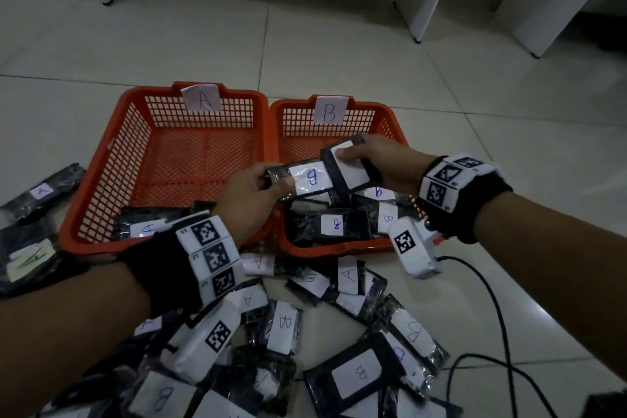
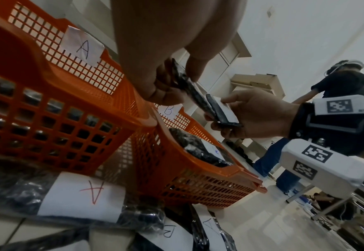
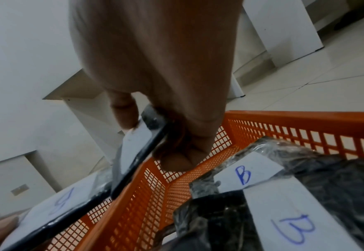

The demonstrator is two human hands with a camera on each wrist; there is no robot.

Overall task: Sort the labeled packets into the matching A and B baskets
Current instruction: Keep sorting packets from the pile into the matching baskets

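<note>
Two orange baskets stand side by side on the floor: the A basket (image 1: 101, 159) on the left and the B basket (image 1: 390, 122) on the right. My left hand (image 1: 271, 181) pinches the end of a black packet with a B label (image 1: 310, 180) over the gap between the baskets. My right hand (image 1: 353, 158) grips a second black packet (image 1: 349, 168) above the B basket; my thumb covers its label's letter. The two packets overlap. The right wrist view shows my thumb (image 3: 124, 117) on that white label (image 3: 133, 146). Several B packets (image 1: 334, 224) lie in the B basket, and one packet (image 1: 146, 226) lies in the A basket.
Many loose A and B packets (image 1: 349, 276) cover the floor in front of the baskets, and more lie at the left (image 1: 40, 193). A black cable (image 1: 502, 326) runs along the right. White furniture legs (image 1: 417, 27) stand behind. Another person (image 2: 346, 84) is in the background.
</note>
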